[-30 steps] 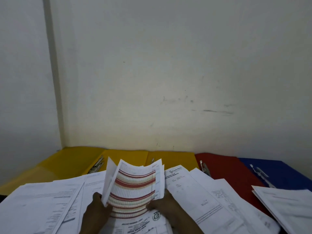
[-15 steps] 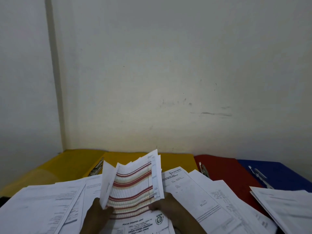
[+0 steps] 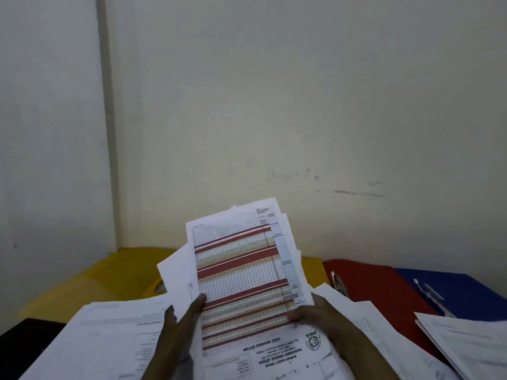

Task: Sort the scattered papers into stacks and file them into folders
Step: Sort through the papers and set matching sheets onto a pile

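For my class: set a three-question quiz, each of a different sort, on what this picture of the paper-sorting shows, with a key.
1. True or false: both hands, the left hand and the right hand, hold the striped sheets.
2. Which folder lies farthest to the person's right? A yellow folder; B red folder; C blue folder.
3. Fill in: the bands printed across the top held sheet are mostly ____.

Key: 1 true; 2 C; 3 red.
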